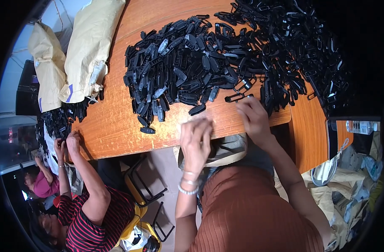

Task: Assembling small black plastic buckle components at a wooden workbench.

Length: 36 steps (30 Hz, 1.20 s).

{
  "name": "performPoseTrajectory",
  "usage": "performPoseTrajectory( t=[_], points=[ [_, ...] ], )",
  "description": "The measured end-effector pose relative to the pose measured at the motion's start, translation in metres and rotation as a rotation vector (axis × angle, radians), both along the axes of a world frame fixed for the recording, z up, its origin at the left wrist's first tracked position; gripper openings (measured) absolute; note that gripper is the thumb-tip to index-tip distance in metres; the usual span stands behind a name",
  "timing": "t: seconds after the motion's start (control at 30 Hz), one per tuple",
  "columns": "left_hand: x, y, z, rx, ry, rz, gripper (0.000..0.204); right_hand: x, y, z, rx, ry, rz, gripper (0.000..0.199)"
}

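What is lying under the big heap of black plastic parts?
Under the heap of black plastic parts the orange wooden table shows around its edges. Whatever lies beneath the heap's middle is covered.

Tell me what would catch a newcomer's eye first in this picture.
First, the huge heap of black plastic pieces spread over the far half of the wooden table. Next, the right hand touching the heap's near edge, with the blurred left hand at the table's front rim. At far left, tan paper sacks lie above a co-worker in a striped shirt.
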<state>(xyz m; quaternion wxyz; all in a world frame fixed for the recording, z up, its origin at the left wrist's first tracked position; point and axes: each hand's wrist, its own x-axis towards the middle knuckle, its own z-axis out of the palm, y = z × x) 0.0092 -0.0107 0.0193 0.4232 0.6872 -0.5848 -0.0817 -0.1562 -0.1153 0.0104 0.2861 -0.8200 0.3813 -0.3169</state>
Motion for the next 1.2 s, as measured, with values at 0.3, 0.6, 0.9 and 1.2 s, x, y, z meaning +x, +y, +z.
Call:
performPoseTrajectory(
  t=[0.3,0.6,0.9,1.2],
  points=[
    [0.018,-0.024,-0.018,0.058,-0.22,0.108,0.022,0.017,-0.033,-0.007,-0.221,0.031,0.054,0.011],
    [-0.004,-0.001,0.007,0.154,1.172,-0.219,0.026,0.024,0.013,0.033,0.75,-0.677,0.334,0.057],
    [-0.002,0.008,0.023,0.233,0.881,-0.121,0.028,0.008,0.011,0.037,0.307,-0.203,0.409,0.03],
    [-0.013,0.006,0.026,0.121,0.619,-0.104,0.026,0.009,0.02,0.045,0.004,0.001,0.399,0.029]
  ],
)
